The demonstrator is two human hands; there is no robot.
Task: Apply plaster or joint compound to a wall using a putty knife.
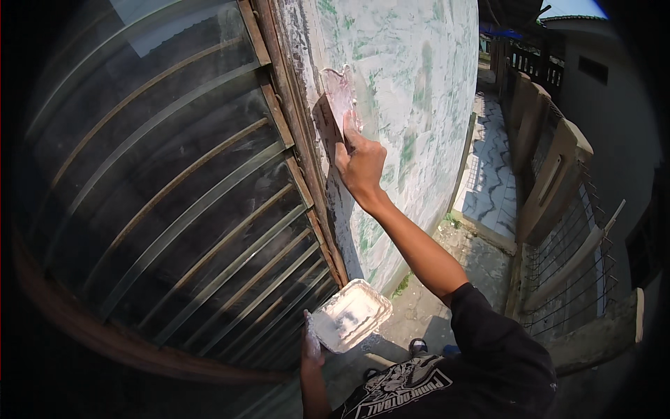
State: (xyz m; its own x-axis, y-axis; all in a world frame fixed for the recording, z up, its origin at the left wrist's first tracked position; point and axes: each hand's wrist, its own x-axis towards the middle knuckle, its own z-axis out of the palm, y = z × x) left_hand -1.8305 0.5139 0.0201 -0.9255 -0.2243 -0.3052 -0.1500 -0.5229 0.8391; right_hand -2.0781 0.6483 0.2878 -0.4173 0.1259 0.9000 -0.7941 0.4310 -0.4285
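Note:
My right hand (363, 166) is raised to the wall, its fingers closed around a flat scraper (339, 98) smeared with pale, pinkish putty. The scraper lies close against the wall (398, 119), just beside the wooden window frame. White filler is spread in patches over the wall's green paint. Lower down, my left hand (312, 340) grips the near-left edge of a shallow, pale rectangular tray (353, 314). White putty coats the tray's inside, with a greyish patch in the middle. Part of the left hand's fingers is hidden by the tray.
To the left is a louvred window (181, 188) with glass slats in a brown wooden frame (296, 119). Marbled tiles (488, 167) run along a walkway at the right, beside a concrete fence (555, 174) with wire mesh. My sandalled foot (417, 346) stands on concrete ground.

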